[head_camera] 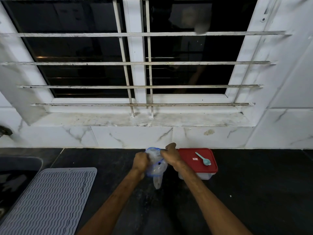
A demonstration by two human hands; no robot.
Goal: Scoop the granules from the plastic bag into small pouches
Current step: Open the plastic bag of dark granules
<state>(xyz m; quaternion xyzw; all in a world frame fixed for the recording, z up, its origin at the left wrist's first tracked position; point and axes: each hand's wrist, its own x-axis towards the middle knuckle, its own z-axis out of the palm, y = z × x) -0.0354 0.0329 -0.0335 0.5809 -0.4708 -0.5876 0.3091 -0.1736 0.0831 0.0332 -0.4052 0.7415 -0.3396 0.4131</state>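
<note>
A clear plastic bag (156, 168) with blue edging hangs above the dark counter, held up between both hands. My left hand (140, 161) grips its left side and my right hand (171, 156) pinches its top right edge. Its lower tip droops toward the counter, and its contents are too blurred to make out. A teal scoop (204, 159) lies on the red lid (191, 156) of a plastic box just right of my right hand. No small pouches show in the head view.
A grey ribbed mat (49, 200) lies at the front left of the black counter (254, 192). Behind it runs a white marble-tiled wall (118, 136) under a barred window (135, 65). A dark sink edge (18, 165) sits at the far left.
</note>
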